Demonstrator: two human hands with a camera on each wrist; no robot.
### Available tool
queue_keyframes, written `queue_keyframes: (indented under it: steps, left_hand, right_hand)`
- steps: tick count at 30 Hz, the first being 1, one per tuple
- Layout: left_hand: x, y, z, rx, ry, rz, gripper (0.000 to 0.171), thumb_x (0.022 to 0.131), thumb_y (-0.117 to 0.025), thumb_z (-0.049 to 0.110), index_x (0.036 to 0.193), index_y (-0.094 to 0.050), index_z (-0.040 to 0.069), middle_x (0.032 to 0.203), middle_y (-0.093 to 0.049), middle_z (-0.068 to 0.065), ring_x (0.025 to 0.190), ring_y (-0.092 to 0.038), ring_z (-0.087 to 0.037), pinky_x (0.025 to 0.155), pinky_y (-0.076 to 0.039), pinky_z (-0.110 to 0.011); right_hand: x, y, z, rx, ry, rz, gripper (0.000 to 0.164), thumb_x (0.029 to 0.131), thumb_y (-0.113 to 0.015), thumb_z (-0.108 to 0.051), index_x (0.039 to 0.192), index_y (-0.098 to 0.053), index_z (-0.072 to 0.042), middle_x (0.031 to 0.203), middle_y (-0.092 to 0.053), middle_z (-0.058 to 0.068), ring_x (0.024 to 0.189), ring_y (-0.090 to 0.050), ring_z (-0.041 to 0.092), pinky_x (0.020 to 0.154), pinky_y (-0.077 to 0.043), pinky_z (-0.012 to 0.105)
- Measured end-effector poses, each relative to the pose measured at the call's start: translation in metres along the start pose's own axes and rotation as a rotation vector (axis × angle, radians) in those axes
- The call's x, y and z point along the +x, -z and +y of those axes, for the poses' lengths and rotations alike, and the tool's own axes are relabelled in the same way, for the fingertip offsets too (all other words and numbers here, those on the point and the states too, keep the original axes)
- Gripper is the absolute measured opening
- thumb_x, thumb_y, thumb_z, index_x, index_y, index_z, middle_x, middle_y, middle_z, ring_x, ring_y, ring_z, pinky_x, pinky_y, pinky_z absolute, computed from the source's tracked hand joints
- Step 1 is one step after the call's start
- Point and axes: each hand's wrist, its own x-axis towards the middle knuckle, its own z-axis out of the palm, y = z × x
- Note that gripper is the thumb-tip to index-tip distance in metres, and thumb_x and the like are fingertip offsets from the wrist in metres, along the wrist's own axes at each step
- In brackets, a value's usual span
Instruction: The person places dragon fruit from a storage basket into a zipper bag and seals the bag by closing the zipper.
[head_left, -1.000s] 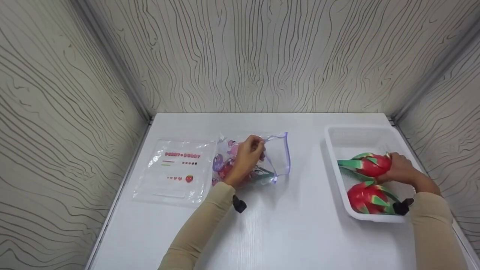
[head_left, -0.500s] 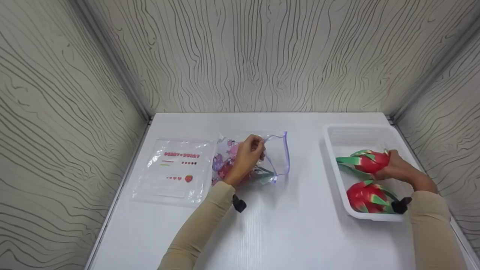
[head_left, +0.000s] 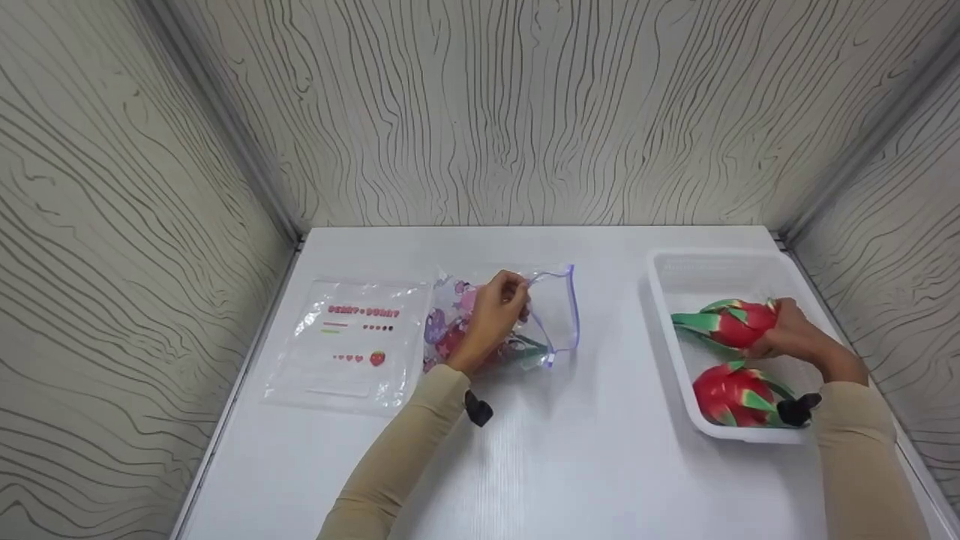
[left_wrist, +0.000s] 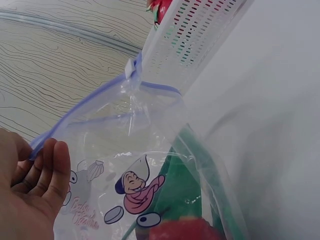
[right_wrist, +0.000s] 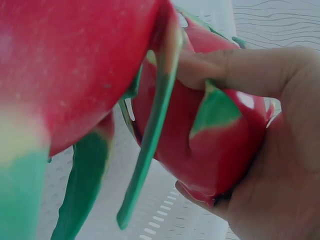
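My left hand [head_left: 496,311] pinches the purple zip edge of a clear printed zip bag [left_wrist: 135,192] in the middle of the table, and the bag's mouth gapes to the right. Inside the bag lies a red dragon fruit with green leaves [left_wrist: 182,231], partly hidden under my hand in the head view. Over at the right, my right hand [head_left: 801,334] grips another dragon fruit [head_left: 739,328] by its rounded end, thumb on top in the right wrist view. Its green leafy end points left. A further dragon fruit [head_left: 726,392] lies nearer the front of the white basket [head_left: 757,434].
Left of the printed bag lies a flat clear bag [head_left: 345,337] with red lettering and a strawberry. The basket has perforated sides and raised walls. Wood-patterned panels [head_left: 480,112] enclose the white table [head_left: 600,480] at the back and both sides.
My right hand has shifted slightly left with the dragon fruit in its grip, still within the basket. The left hand and the bag have stayed in place.
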Motion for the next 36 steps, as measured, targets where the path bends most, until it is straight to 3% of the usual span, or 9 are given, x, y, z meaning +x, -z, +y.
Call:
queue_keyframes:
  steps: [5,14,20,23,29,36]
  left_hand:
    - [0.000,0.001,0.000,0.008,0.018,0.004,0.011,0.109,-0.058,0.010,0.113,-0.066,0.003,0.087,-0.068,-0.006,0.070,-0.064,-0.011,0.065,-0.060,-0.023]
    - [-0.003,0.002,-0.002,-0.007,0.009,-0.011,0.018,0.109,-0.059,0.013,0.117,-0.065,-0.002,0.088,-0.068,-0.009,0.071,-0.065,-0.011,0.069,-0.062,-0.024]
    - [-0.006,0.003,-0.001,-0.010,0.058,-0.018,0.013,0.110,-0.059,0.016,0.118,-0.064,0.007,0.092,-0.067,-0.006,0.076,-0.066,-0.013,0.075,-0.063,-0.025]
    - [-0.006,0.002,0.000,-0.012,0.075,-0.020,0.014,0.110,-0.059,0.017,0.120,-0.064,0.008,0.092,-0.068,-0.005,0.077,-0.067,-0.014,0.076,-0.063,-0.026]
    - [-0.005,0.003,0.001,-0.013,0.068,-0.012,0.013,0.110,-0.059,0.017,0.119,-0.065,0.009,0.092,-0.067,-0.005,0.077,-0.066,-0.014,0.074,-0.062,-0.025]
    - [-0.004,0.004,0.002,-0.025,0.066,-0.019,0.013,0.110,-0.059,0.017,0.118,-0.065,0.009,0.091,-0.067,-0.005,0.077,-0.066,-0.014,0.074,-0.062,-0.025]
  right_hand:
    - [-0.001,-0.001,-0.003,-0.021,0.009,-0.019,0.080,0.082,-0.085,-0.020,0.136,-0.036,0.014,0.121,-0.059,0.024,0.102,-0.059,0.026,0.073,-0.062,0.030]
    - [-0.007,-0.001,-0.007,-0.075,0.032,-0.014,0.098,0.085,-0.085,-0.024,0.145,-0.019,0.016,0.134,-0.042,0.039,0.115,-0.055,0.046,0.080,-0.064,0.037]
    - [-0.008,-0.002,-0.006,-0.105,0.031,-0.054,0.106,0.090,-0.085,-0.031,0.150,-0.010,0.015,0.141,-0.034,0.043,0.125,-0.044,0.057,0.102,-0.058,0.060]
    - [-0.007,-0.002,-0.007,-0.140,0.038,-0.052,0.111,0.088,-0.087,-0.030,0.154,-0.012,0.019,0.143,-0.032,0.044,0.127,-0.041,0.059,0.104,-0.054,0.067]
    - [-0.005,-0.001,-0.012,-0.219,0.032,-0.015,0.107,0.081,-0.091,-0.029,0.151,-0.025,0.018,0.137,-0.035,0.041,0.122,-0.038,0.058,0.099,-0.057,0.068]
    - [-0.005,-0.003,-0.013,-0.122,0.036,-0.068,0.107,0.086,-0.087,-0.023,0.151,-0.012,0.015,0.142,-0.035,0.042,0.126,-0.044,0.058,0.102,-0.058,0.063]
